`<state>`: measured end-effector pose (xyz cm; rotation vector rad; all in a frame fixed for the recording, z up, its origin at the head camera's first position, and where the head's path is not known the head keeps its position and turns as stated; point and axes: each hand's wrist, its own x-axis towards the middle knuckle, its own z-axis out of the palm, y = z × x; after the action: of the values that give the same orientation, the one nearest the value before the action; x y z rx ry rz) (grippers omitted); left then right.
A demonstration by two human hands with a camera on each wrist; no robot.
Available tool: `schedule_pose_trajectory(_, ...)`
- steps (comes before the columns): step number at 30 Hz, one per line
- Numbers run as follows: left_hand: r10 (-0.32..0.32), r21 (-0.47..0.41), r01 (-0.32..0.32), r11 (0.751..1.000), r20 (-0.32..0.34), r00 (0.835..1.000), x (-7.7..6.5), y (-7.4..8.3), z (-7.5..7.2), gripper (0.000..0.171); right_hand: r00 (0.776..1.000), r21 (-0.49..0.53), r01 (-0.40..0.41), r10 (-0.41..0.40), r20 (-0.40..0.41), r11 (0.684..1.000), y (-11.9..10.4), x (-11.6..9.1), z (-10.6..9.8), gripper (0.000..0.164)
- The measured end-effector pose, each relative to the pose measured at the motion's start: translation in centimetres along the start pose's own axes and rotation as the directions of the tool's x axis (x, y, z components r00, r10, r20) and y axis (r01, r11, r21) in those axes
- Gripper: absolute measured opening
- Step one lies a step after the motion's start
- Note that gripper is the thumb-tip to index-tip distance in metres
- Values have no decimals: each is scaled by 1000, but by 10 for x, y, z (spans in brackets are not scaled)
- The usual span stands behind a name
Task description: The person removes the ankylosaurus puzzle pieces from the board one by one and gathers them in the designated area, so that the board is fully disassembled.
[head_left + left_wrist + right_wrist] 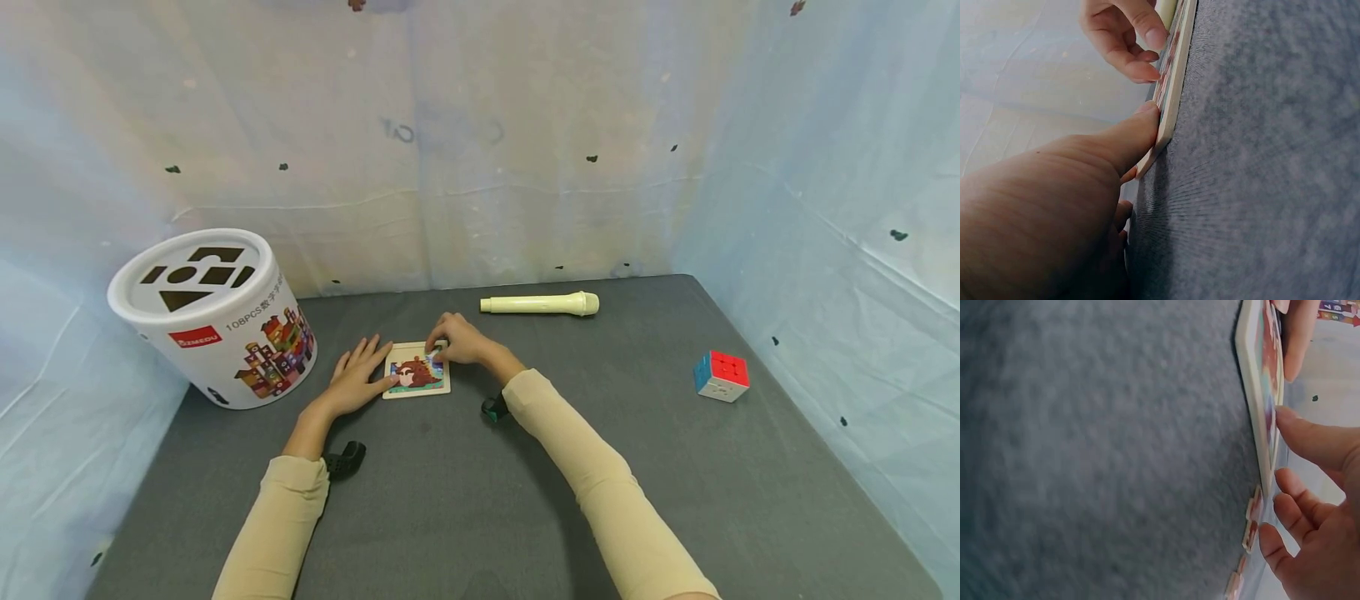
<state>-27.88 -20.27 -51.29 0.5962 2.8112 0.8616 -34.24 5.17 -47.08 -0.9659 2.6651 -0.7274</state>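
Note:
A small wooden-framed picture puzzle with a reddish-brown cartoon animal lies flat on the dark tabletop. My left hand rests at its left side, fingers spread and thumb over the frame's edge; in the left wrist view that thumb presses on the near corner. Over the puzzle's upper right corner is my right hand, fingers bent and thumb tip at the picture. In the right wrist view its thumb stands apart from the other fingers, with nothing visible between them. Small flat pieces lie beside the frame there.
A large white bucket with shaped holes in its lid stands at the back left. Behind the puzzle lies a pale yellow toy microphone. A puzzle cube sits far right. Light sheeting encloses the table's back and sides.

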Motion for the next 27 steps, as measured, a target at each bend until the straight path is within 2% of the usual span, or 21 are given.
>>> schedule_pose_trajectory(27,-3,3,3,1000,-2,1000,1,0,0,78,999,-30,-37,36,-32,999,-7,2,6,11)
